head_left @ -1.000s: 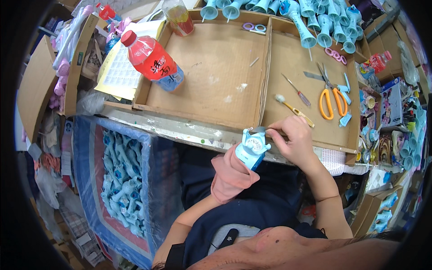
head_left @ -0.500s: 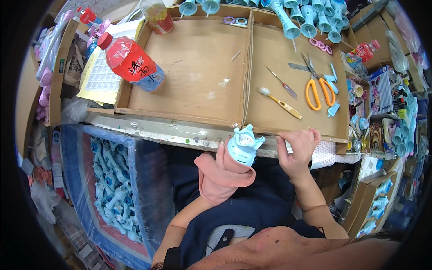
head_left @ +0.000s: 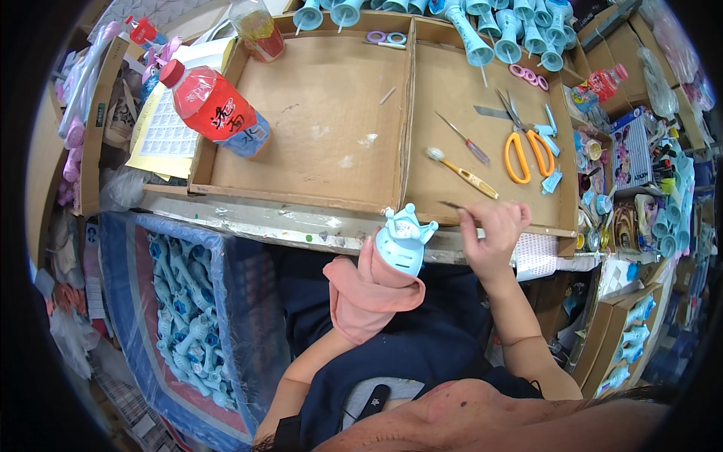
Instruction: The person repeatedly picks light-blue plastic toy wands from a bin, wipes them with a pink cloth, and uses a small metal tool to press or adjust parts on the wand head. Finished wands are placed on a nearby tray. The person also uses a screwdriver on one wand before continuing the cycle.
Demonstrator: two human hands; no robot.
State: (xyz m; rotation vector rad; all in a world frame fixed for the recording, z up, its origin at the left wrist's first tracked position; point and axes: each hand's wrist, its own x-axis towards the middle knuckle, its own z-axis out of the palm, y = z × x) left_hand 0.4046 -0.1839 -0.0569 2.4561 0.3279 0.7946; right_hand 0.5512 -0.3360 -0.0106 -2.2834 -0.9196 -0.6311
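My left hand (head_left: 367, 260), partly covered by a pink cloth (head_left: 365, 301), grips a light blue plastic piece (head_left: 399, 248) with a crown-shaped top. The crown points up, near the front edge of the work tray. To its right, my right hand (head_left: 495, 235) is closed in a pinch. A thin dark pointed tool (head_left: 452, 205) pokes out leftward from its fingertips; most of it is hidden in the hand. Beyond that hand lie a toothbrush (head_left: 463, 173), a screwdriver-like tool (head_left: 463, 138) and orange-handled scissors (head_left: 527, 143).
The divided cardboard tray (head_left: 301, 197) holds a red-labelled bottle (head_left: 226, 113) at its left side. Several blue trumpet-shaped parts (head_left: 508, 41) stand along the back. At lower left, a plastic-lined bin (head_left: 124, 301) holds many blue pieces (head_left: 188, 316). Boxes and paint pots crowd the right.
The dark pointed tool now shows at my right fingertips; it did not show before. My right hand has shifted slightly left. My left hand still holds the blue crown piece.
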